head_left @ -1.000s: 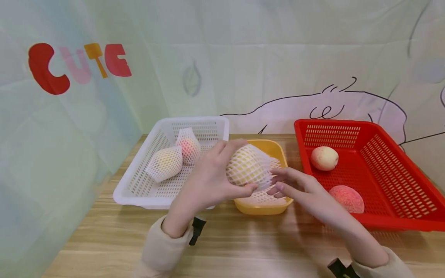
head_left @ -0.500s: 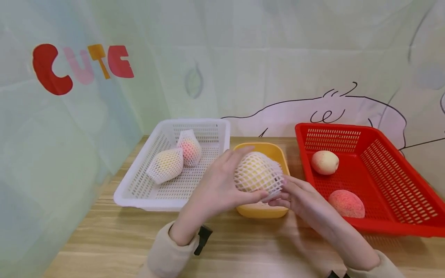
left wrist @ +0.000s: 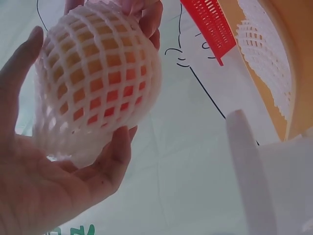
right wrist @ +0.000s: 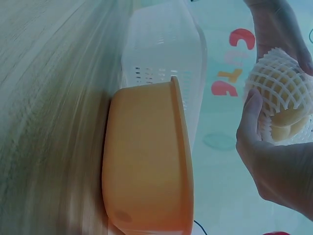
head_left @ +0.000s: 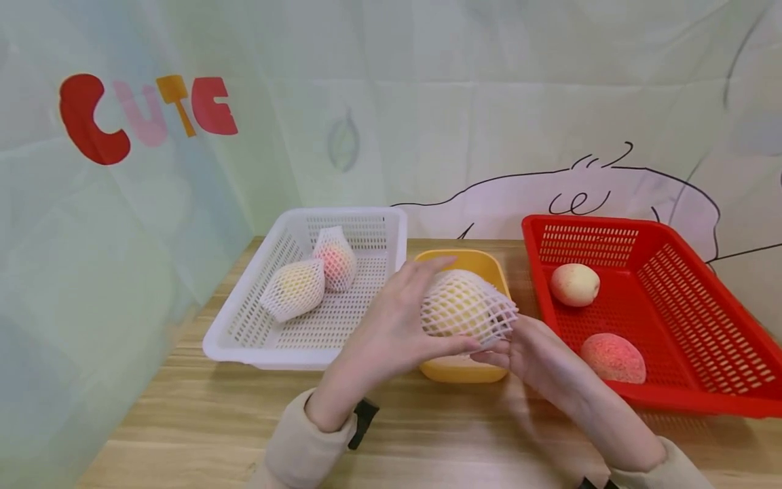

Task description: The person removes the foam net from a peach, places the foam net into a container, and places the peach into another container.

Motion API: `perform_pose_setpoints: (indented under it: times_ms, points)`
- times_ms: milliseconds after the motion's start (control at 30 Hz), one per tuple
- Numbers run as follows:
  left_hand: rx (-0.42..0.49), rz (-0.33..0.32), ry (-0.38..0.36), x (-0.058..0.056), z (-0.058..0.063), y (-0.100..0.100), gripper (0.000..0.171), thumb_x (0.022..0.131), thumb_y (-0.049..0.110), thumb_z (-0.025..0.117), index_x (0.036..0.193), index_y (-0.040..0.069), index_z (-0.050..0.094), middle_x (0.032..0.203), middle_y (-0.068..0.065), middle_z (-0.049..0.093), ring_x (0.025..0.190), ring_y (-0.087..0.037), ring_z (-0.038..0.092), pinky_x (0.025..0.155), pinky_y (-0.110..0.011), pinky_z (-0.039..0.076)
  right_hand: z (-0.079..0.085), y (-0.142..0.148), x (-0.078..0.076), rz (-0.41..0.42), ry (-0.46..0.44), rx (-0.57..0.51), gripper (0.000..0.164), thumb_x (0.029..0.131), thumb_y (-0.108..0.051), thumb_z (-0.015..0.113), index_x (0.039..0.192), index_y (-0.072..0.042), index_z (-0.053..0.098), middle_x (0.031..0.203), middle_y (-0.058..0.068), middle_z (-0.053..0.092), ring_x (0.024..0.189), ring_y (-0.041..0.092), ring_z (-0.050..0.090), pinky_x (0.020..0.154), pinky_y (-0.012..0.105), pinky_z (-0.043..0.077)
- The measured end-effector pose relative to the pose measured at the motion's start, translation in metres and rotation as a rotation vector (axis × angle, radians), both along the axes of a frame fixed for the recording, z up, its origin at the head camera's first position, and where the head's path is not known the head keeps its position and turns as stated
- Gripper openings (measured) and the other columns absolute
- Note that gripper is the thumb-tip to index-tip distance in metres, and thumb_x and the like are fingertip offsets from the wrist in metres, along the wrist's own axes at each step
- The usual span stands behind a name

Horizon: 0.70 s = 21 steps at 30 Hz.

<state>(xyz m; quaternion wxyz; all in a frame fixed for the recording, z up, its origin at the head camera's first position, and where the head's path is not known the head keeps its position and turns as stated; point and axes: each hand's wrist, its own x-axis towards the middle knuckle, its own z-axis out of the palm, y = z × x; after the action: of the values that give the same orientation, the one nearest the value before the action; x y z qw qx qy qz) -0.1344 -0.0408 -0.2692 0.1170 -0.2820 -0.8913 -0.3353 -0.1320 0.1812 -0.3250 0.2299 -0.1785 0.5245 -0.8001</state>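
A peach (head_left: 459, 309) in a white foam net (left wrist: 95, 78) is held up above the yellow container. My left hand (head_left: 394, 329) grips its left side, thumb in front and fingers behind. At the other end my right hand (head_left: 540, 356) holds the net's rim, with the thumb (right wrist: 253, 110) against the mesh in the right wrist view. That view also shows the net's mouth open, with bare pale fruit and its cleft exposed. Through the mesh in the left wrist view, the peach looks yellow with a red patch. Some right-hand fingers are hidden behind the fruit.
The yellow container (head_left: 461, 372) below has more foam nets (left wrist: 261, 49) in it. A white basket (head_left: 263, 358) at left holds two netted peaches (head_left: 294, 288). In the red basket (head_left: 702, 399) at right lie a pale peach (head_left: 575, 284) and a pink peach (head_left: 613, 358).
The netted peach has moved right and slightly down with my left hand. My right hand, earlier loose beside the net, now holds its right end, and the net's rim stands spread.
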Motion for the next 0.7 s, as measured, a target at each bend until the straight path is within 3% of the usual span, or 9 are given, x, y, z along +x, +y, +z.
perform_pose_setpoints:
  times_ms: [267, 400, 500, 600, 700]
  points:
    - [0.038, -0.005, 0.0, -0.002, -0.001, -0.002, 0.096, 0.061, 0.046, 0.087, 0.143, 0.025, 0.039, 0.134, -0.001, 0.049, 0.117, -0.016, 0.051, 0.101, -0.038, 0.047, -0.002, 0.002, -0.003, 0.042, -0.085, -0.147, 0.034, 0.105, -0.019, 0.03, 0.131, -0.017, 0.051, 0.13, 0.0, 0.062, 0.116, 0.017, 0.062, 0.1, 0.031, 0.05]
    - [0.081, -0.024, -0.057, -0.003, 0.001, -0.006, 0.089, 0.063, 0.042, 0.087, 0.139, 0.024, 0.045, 0.131, 0.0, 0.051, 0.111, -0.014, 0.053, 0.094, -0.035, 0.05, -0.001, 0.002, -0.004, 0.047, -0.078, -0.164, 0.035, 0.105, -0.021, 0.03, 0.13, -0.019, 0.055, 0.128, -0.001, 0.063, 0.115, 0.016, 0.062, 0.1, 0.03, 0.05]
    - [0.125, -0.074, -0.107, -0.005, 0.003, -0.01, 0.083, 0.066, 0.035, 0.087, 0.138, 0.021, 0.048, 0.129, 0.001, 0.054, 0.107, -0.013, 0.055, 0.089, -0.031, 0.051, 0.0, 0.003, -0.004, 0.019, -0.092, -0.15, 0.034, 0.105, -0.022, 0.031, 0.132, -0.018, 0.051, 0.128, -0.001, 0.063, 0.115, 0.016, 0.062, 0.099, 0.03, 0.05]
    - [0.172, -0.132, -0.159, -0.006, 0.005, -0.013, 0.08, 0.07, 0.026, 0.085, 0.14, 0.018, 0.046, 0.133, 0.0, 0.054, 0.112, -0.014, 0.055, 0.094, -0.029, 0.051, 0.001, 0.005, -0.004, -0.012, -0.109, -0.129, 0.033, 0.105, -0.022, 0.032, 0.135, -0.018, 0.045, 0.128, -0.001, 0.062, 0.115, 0.016, 0.062, 0.099, 0.03, 0.05]
    - [0.224, -0.152, -0.231, -0.006, 0.007, -0.016, 0.078, 0.073, 0.021, 0.083, 0.141, 0.019, 0.044, 0.137, -0.002, 0.052, 0.118, -0.019, 0.057, 0.097, -0.029, 0.051, 0.001, 0.007, -0.004, -0.027, -0.131, -0.124, 0.032, 0.105, -0.023, 0.033, 0.135, -0.019, 0.042, 0.127, -0.002, 0.062, 0.116, 0.016, 0.062, 0.098, 0.03, 0.051]
